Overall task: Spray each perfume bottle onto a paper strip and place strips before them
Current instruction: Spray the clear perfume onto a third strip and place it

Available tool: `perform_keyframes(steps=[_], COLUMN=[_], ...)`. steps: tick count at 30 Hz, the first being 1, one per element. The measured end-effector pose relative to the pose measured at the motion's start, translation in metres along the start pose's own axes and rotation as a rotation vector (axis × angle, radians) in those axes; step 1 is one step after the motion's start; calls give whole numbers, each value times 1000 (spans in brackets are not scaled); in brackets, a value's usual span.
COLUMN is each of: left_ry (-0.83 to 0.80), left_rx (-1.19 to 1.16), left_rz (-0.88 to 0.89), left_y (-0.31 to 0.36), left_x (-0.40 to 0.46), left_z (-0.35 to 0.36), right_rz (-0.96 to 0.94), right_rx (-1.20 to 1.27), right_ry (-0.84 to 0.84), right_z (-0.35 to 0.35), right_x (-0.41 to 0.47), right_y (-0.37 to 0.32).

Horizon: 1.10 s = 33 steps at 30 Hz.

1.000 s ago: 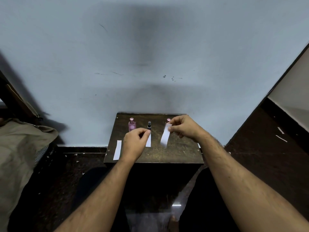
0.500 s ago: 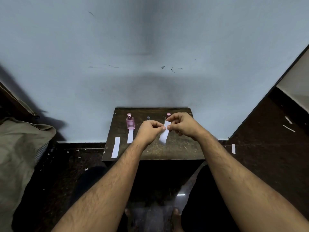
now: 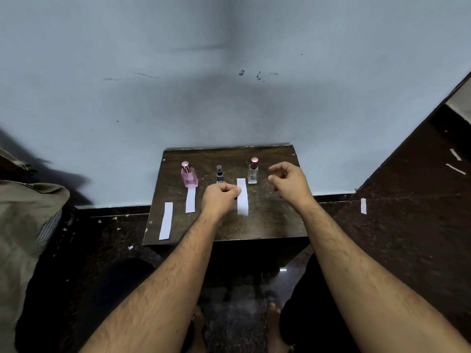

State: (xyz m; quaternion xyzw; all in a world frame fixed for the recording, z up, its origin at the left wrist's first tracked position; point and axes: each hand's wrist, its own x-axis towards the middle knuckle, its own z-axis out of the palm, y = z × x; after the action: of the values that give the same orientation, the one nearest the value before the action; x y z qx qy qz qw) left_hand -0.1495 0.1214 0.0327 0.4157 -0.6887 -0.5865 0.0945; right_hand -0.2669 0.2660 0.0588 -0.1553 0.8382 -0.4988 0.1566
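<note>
Our left hand (image 3: 219, 197) sits just in front of the small dark bottle (image 3: 220, 173), fingers curled with the fingertips against the left edge of a paper strip (image 3: 242, 197); we cannot tell whether they pinch that edge or only touch it. This strip runs lengthwise from just in front of the gap between the small dark bottle and the clear bottle (image 3: 253, 170) back toward us, and whether it lies flat on the table (image 3: 267, 220) or is slightly lifted is not clear. Our right hand (image 3: 288, 182) hovers to the right of the clear bottle, well to the right of the small dark bottle, fingers loosely curled and apart, grasping nothing. The three bottles stand upright in a row near the far edge of the table: the pink bottle (image 3: 189, 175) to the left of the small dark bottle, the clear one with its reddish cap to the right. A second strip (image 3: 190, 200) lies flat just in front of the pink bottle, its far end at the bottle's base. A third strip (image 3: 166, 224) lies farther left and nearer to us, close to the table's left edge. Beyond the table stands a pale wall (image 3: 229, 85), and off to the right of the bottles a scrap of paper (image 3: 363, 206) lies on the dark floor (image 3: 407, 225).
</note>
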Motion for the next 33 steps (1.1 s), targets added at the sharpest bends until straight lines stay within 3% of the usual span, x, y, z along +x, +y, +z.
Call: perform_keyframes(steps=[7,20,28,33], left_ry=[51,81,93,119], left_rx=[48,146,215,276], left_rz=[-112,-150,-168,-176], left_y=[-10,-22,-16,-12], left_x=[27,54,58,60], left_z=[19,40,49,54], right_rz=[-11,-18,-78,-76], right_rx=[-92,-203,-233,-149], right_ry=[-22,-228,-227,-119], right_z=[24,38,41,34], right_x=[31,70,76,80], right_y=[14,33,37,36])
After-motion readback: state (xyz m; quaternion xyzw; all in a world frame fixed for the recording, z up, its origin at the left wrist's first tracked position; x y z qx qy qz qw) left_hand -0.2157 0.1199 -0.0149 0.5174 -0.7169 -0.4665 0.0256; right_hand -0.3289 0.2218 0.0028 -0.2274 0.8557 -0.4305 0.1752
